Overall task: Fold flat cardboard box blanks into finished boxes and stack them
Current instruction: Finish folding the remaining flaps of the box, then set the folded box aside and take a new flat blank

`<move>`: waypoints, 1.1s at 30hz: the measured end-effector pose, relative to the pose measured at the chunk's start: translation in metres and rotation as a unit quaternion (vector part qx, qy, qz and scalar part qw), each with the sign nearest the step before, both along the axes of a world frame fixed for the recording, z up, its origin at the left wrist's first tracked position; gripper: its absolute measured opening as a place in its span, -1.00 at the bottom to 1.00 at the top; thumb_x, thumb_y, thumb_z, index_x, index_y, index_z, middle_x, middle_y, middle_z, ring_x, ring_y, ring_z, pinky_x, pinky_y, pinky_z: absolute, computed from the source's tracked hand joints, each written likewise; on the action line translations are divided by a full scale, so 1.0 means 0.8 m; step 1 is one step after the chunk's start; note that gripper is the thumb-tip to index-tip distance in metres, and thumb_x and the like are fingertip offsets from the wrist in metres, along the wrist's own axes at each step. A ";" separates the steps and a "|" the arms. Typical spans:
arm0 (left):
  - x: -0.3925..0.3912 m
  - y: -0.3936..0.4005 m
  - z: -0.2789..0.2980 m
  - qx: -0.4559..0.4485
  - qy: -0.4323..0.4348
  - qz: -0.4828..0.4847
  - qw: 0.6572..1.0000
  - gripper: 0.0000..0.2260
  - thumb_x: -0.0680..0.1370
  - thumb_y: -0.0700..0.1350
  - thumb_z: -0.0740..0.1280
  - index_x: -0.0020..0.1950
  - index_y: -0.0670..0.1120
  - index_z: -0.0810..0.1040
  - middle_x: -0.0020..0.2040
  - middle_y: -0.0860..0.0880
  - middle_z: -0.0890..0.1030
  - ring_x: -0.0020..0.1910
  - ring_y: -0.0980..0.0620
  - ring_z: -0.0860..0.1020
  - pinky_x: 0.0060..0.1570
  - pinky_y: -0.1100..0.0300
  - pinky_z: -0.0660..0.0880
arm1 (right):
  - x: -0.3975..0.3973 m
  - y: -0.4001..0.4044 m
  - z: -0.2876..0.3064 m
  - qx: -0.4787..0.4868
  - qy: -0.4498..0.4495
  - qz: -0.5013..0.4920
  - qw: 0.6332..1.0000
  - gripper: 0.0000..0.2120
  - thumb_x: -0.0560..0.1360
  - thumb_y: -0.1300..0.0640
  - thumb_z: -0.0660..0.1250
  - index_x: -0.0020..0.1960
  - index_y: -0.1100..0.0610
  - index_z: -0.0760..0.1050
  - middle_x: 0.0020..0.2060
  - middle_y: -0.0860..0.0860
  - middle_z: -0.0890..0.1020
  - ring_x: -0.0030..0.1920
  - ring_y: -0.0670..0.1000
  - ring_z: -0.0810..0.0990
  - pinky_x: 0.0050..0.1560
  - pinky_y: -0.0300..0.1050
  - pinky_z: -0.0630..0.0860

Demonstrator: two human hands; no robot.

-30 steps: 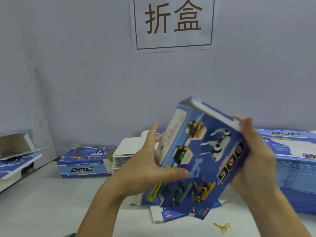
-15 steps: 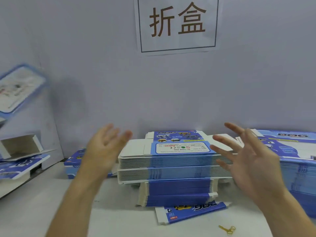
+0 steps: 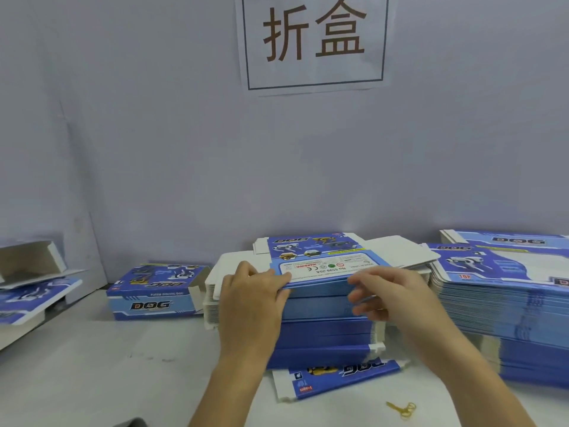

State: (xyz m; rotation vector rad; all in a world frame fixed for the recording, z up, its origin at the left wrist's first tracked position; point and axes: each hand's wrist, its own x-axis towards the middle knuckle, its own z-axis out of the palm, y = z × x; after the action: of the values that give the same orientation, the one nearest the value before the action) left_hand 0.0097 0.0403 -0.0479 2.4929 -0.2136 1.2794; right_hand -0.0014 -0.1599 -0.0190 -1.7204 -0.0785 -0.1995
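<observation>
Two hands work the top blank (image 3: 323, 266) on the middle stack (image 3: 326, 322) on the bench (image 3: 107, 365): left hand (image 3: 249, 300) and right hand (image 3: 391, 294) pinch its near edge, apparently to peel one sheet free.

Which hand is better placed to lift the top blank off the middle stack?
Probably the left hand: its fingers already sit at the near-left edge of the top blank on the middle stack. The right hand has its fingers lower, against the stack's front, and looks blurred.
</observation>
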 end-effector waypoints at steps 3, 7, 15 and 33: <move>-0.001 -0.008 0.003 0.000 -0.020 -0.002 1.000 -0.68 0.15 -0.13 0.72 -0.15 -0.03 0.77 -0.36 -0.05 0.57 -0.35 0.07 0.35 -0.49 0.22 0.32 | 0.002 0.000 -0.003 -0.013 0.041 0.011 0.999 -0.82 0.61 0.13 0.32 -0.05 0.13 0.69 -0.26 0.05 0.74 -0.29 0.01 0.72 -0.35 -0.26 0.54; 0.000 -0.011 0.006 -0.015 0.014 0.000 1.000 -0.74 0.32 -0.04 0.64 -0.03 0.01 0.76 -0.17 -0.06 0.62 -0.22 0.05 0.42 -0.34 0.21 0.34 | 0.002 0.006 -0.007 0.037 0.058 0.006 0.998 -0.80 0.59 0.04 0.36 -0.01 0.17 0.65 -0.24 0.05 0.75 -0.22 0.03 0.75 -0.31 -0.26 0.61; 0.000 0.002 0.023 -0.049 0.207 -0.110 0.971 -0.74 0.44 0.15 0.51 0.00 0.05 0.58 0.14 0.06 0.63 0.09 0.05 0.55 0.01 0.06 0.57 | 0.007 0.035 -0.031 0.258 0.095 0.014 0.961 -0.83 0.56 0.18 0.40 0.05 0.29 0.60 -0.16 0.12 0.75 -0.13 0.03 0.76 -0.31 -0.29 0.61; -0.016 0.005 0.042 0.023 0.105 -0.130 0.986 -0.78 0.69 -0.01 0.19 0.13 -0.02 0.61 -0.06 -0.04 0.67 -0.13 -0.08 0.59 -0.15 -0.05 0.56 | 0.011 0.049 -0.044 0.399 0.052 -0.011 0.916 -0.91 0.53 0.39 0.37 0.02 0.39 0.55 -0.25 0.17 0.72 -0.22 0.05 0.75 -0.32 -0.28 0.61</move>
State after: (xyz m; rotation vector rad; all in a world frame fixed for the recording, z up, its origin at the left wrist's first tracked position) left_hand -0.0029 0.0440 -0.0144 2.5132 -0.5022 0.9120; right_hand 0.0074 -0.1206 -0.0539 -0.9110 0.0933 -0.1276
